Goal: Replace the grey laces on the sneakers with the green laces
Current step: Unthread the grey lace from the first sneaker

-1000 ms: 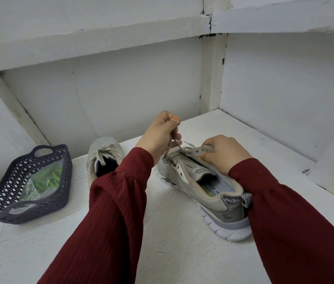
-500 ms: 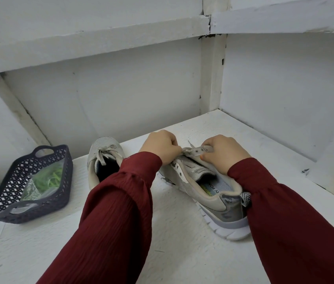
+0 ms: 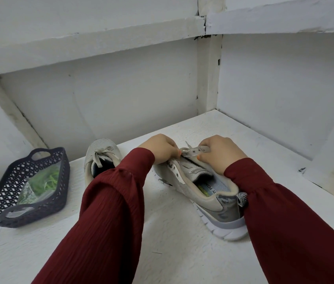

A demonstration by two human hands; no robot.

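White boarded walls (image 3: 121, 95) close in a corner behind your hands, and the white counter (image 3: 162, 232) below them carries everything. Well off to the left of your left hand sits the dark lattice basket (image 3: 2, 197), and the green laces (image 3: 45, 181) lie inside it in a clear bag, untouched, so the relacing half of the job has not begun. Just left of your left wrist, the far sneaker (image 3: 102, 152) keeps its tied grey bow (image 3: 100, 156), so that shoe is not started at all. The near sneaker (image 3: 213, 203) lies under both hands with its heel toward you. The holes along its left eyelet row (image 3: 175, 171) look empty, so I judge you are partway through stripping this one, with only the toe-end crossings left. Those are hidden behind your fingers. Your left hand (image 3: 160, 149) is curled knuckles-up at the front of the tongue, its fingertips pinching what looks like the grey lace (image 3: 187, 143), a short end of which pokes up between your hands. Your right hand (image 3: 219, 152) is curled too, with thumb and fingers gripping the right eyelet strip (image 3: 192, 151) and lifting it off the tongue. Both forearms come in low and nearly parallel. After this lace, one full unlacing and two relacings remain.
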